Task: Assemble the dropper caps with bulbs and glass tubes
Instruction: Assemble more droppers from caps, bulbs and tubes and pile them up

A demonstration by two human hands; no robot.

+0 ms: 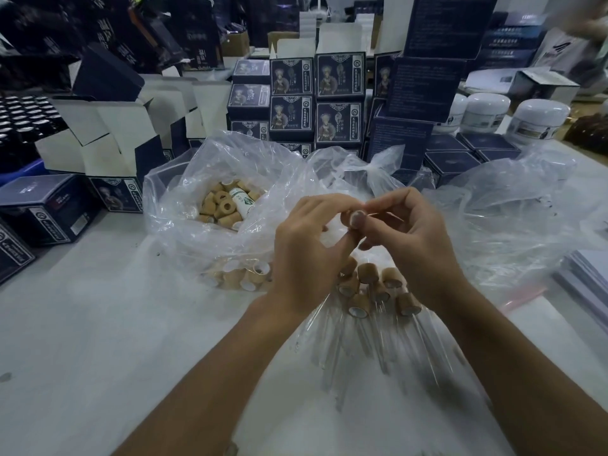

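Observation:
Above the table's middle my left hand [306, 251] and my right hand [414, 238] meet, fingers curled around one small tan dropper cap [353, 219] with a pale bulb end facing me. A thin glass tube seems to run from the cap into my right hand, though it is hard to see. Below my hands lies a pile of assembled droppers [371, 291] with tan caps and clear glass tubes pointing toward me. A clear plastic bag [184, 205] to the left holds several loose tan caps [223, 209].
A small white bottle [241, 200] lies among the caps in the bag. More crumpled clear bags [500, 205] lie at the right. Stacked dark printed boxes [312, 100], open cartons [108, 133] and white jars [487, 110] ring the far side. A paper stack [589, 278] sits at the right edge.

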